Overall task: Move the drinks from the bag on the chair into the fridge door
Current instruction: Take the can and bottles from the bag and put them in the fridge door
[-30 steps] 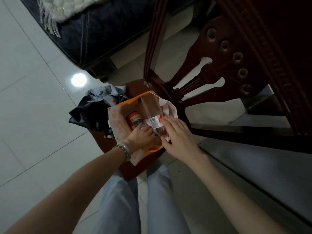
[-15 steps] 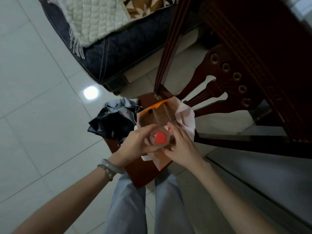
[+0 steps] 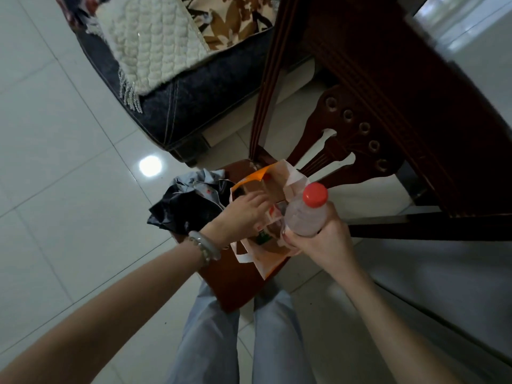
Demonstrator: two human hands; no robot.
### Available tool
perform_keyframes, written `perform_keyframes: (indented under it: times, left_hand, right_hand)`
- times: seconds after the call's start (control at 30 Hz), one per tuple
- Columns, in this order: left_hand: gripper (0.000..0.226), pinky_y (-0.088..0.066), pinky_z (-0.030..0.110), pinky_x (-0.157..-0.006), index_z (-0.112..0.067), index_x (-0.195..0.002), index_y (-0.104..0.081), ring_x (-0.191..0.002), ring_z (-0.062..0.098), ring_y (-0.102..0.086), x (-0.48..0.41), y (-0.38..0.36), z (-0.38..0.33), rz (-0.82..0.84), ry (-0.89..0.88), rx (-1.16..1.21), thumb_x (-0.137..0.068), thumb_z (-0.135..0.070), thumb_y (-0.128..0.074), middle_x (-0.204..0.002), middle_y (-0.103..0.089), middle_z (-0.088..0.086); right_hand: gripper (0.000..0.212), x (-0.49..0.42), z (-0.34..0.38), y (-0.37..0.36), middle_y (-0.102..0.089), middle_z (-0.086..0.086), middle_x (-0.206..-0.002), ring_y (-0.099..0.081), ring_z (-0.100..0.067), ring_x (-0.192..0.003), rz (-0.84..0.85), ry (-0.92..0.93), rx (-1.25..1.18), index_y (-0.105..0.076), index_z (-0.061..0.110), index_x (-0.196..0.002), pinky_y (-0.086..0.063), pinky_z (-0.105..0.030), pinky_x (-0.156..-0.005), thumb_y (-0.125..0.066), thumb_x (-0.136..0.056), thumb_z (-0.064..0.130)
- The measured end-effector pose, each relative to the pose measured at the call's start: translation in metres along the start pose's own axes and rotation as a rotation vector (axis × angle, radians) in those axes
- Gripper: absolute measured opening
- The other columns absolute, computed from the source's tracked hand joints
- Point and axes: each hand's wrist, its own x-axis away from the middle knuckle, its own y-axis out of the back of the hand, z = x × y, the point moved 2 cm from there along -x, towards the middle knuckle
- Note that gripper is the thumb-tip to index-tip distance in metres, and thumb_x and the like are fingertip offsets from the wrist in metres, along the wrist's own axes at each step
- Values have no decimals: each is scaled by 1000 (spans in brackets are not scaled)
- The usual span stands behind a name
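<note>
An orange and white bag (image 3: 292,177) stands open on the seat of a dark wooden chair (image 3: 235,281). My right hand (image 3: 318,242) grips a clear plastic bottle with a red cap (image 3: 307,212), held upright above the bag's right side. My left hand (image 3: 243,214) reaches into the bag's mouth, fingers curled over something inside; whether it grips anything is hidden. Just below that hand a drink with a green label (image 3: 261,238) shows inside the bag.
Crumpled dark clothing (image 3: 188,206) lies on the chair's left side. The carved chair back (image 3: 360,134) and a dark wooden table edge (image 3: 415,106) rise at the right. A dark sofa with a cream knitted throw (image 3: 155,51) stands at the back. The floor is pale tile (image 3: 55,189).
My right hand has lifted the red-capped bottle up and out of the bag to the right. My left hand has let go of it and gone back into the bag.
</note>
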Motion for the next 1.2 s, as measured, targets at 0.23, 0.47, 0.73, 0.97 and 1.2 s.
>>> perform_keyframes:
  times: [0.23, 0.47, 0.73, 0.97, 1.2]
  left_hand:
    - [47, -28, 41, -107, -12, -140, -32, -132, 30, -30, -64, -88, -13, 328, -4, -420, -95, -21, -44, -148, -32, 8]
    - [50, -39, 36, -87, -23, -89, -75, -86, 21, -67, -90, -118, 3, 288, -146, -563, -46, -46, -86, -92, -72, -1]
    - [48, -30, 36, -104, -13, -138, -35, -127, 27, -39, -80, -81, -9, 226, -74, -391, -93, -22, -48, -143, -39, 9]
    - [48, -43, 43, -89, -13, -118, -49, -113, 32, -51, -19, -8, 3, -107, 299, 112, -77, -25, -69, -123, -55, 10]
    - [73, -46, 29, -83, -6, -123, -46, -96, 20, -59, 65, 47, -51, -450, 369, 406, -64, -25, -84, -109, -61, 4]
  right_hand:
    - [55, 9, -20, 15, -65, 10, -90, -64, -4, -86, -62, -85, -172, -53, 29, -98, -55, -27, -73, -85, -53, 25]
    - [51, 4, -27, 16, -67, 6, -89, -65, -5, -85, -39, -55, -255, -56, 24, -97, -53, -19, -71, -85, -58, 12]
    - [55, -1, -28, 24, -66, 5, -93, -65, -5, -87, 8, -22, -256, -53, 21, -103, -55, -25, -72, -84, -57, 21]
    - [54, 9, -19, 37, -67, -1, -93, -66, -10, -87, 11, 22, -232, -53, 14, -106, -57, -36, -71, -84, -61, 19]
    - [57, 44, 13, 60, -66, -1, -89, -66, -10, -84, -25, 114, -193, -52, 11, -105, -57, -31, -68, -83, -61, 27]
